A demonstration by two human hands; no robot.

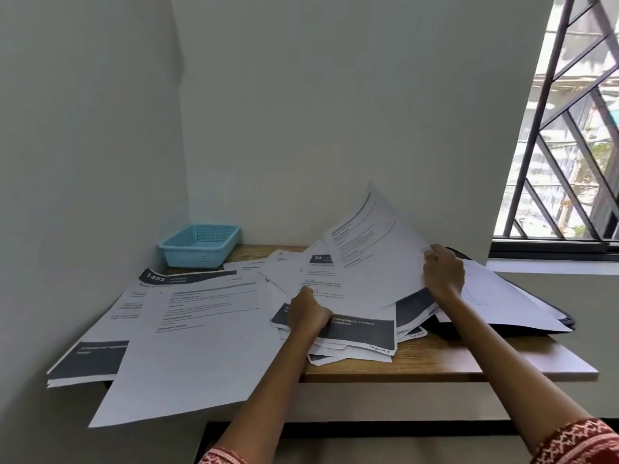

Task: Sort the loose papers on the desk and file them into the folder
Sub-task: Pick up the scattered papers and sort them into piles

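White printed sheets lie scattered over a wooden worktop [435, 360] set in a room corner. Left hand [306, 311]: fingers curled over the near edge of a middle stack of papers [355, 329], pressing it down on a sheet with a dark band. Right hand [443, 274]: grip pinching the right edge of a lifted sheet [371, 249], which curves upward toward the wall. Dark folder [556, 316]: flat at the right end of the worktop, just beside the right hand, with pale sheets resting on it. Left pile [187, 329]: large overlapping pages, one headed "1492", overhanging the near edge. Blue plastic basket [199, 244]: back left corner, against the wall. Barred window [569, 128]: upper right. Patterned red sleeves [576, 443] show at the bottom of the view.
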